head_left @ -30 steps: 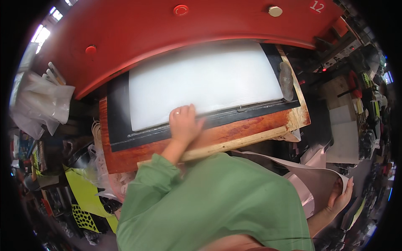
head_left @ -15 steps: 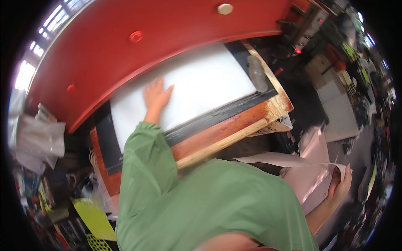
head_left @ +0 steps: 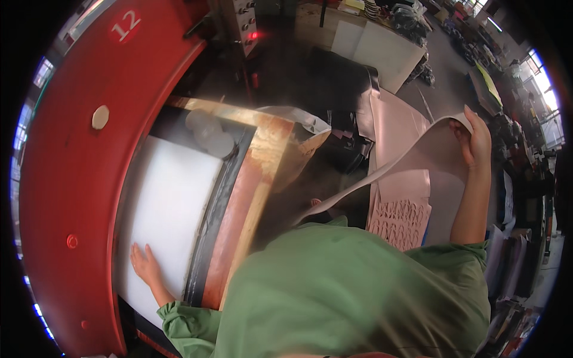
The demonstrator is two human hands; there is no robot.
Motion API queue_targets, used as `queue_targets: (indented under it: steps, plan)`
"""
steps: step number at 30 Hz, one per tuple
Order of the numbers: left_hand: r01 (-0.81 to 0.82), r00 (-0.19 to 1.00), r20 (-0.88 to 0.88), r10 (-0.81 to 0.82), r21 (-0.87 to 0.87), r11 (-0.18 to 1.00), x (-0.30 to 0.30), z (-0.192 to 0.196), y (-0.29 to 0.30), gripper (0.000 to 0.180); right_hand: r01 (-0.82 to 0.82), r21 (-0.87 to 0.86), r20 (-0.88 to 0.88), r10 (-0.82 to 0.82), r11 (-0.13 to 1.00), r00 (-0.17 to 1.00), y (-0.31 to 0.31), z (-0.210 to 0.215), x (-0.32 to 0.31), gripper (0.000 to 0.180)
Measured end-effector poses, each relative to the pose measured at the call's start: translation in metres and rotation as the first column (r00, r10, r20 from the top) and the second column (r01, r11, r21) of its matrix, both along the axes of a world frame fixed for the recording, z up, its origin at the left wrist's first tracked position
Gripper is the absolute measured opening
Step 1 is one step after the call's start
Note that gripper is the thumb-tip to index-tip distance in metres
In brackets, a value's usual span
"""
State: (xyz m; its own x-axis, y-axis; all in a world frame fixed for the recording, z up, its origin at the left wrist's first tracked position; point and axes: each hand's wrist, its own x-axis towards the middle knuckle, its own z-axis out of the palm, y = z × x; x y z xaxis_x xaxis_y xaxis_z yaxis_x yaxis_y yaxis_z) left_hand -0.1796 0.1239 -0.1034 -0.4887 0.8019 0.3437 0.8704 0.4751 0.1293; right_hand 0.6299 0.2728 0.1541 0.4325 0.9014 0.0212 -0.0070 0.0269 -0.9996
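My left hand (head_left: 144, 264) lies flat, fingers spread, on the white cutting board (head_left: 170, 209) of a big red press (head_left: 65, 179). The board sits in a black frame with a worn wooden edge (head_left: 248, 197). My right hand (head_left: 476, 140) is raised at the right and grips the top edge of a large pinkish-tan sheet (head_left: 418, 161), which curves down toward my green-sleeved body. A lower part of the same material (head_left: 400, 218) shows rows of cut-out shapes.
The press's red arm curves over the left side, with a control box and a lit red lamp (head_left: 253, 34) at top. White tables (head_left: 382, 51) and stacked materials stand behind. More sheets and clutter (head_left: 513, 250) line the right edge.
The view has swung to the right, so the press now sits on the left. My left hand slid across the white board toward its near corner. My right hand rose, lifting the pinkish sheet.
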Motion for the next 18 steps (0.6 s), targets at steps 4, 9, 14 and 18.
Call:
queue_targets:
  steps: [4,9,14,18]
  plan:
    - [-0.103,0.975,0.204,0.088,0.064,0.993,0.037,0.002,-0.005,0.047,-0.046,-0.051,-0.002,0.046,0.998,0.999,0.089,-0.036,0.105,0.022]
    - [-0.27,0.955,0.16,0.249,0.127,0.954,0.129,-0.003,-0.03,0.043,-0.212,-0.131,-0.071,0.204,0.968,0.976,0.31,-0.079,0.263,0.024]
    - [-0.352,0.934,0.103,0.341,0.12,0.928,0.218,0.011,-0.054,0.044,-0.294,-0.208,-0.008,0.299,0.933,0.954,0.588,-0.075,0.325,0.044]
    - [-0.482,0.869,0.172,0.464,0.081,0.872,0.255,0.025,-0.089,0.044,-0.401,-0.16,0.079,0.417,0.902,0.906,0.65,-0.133,0.211,0.066]
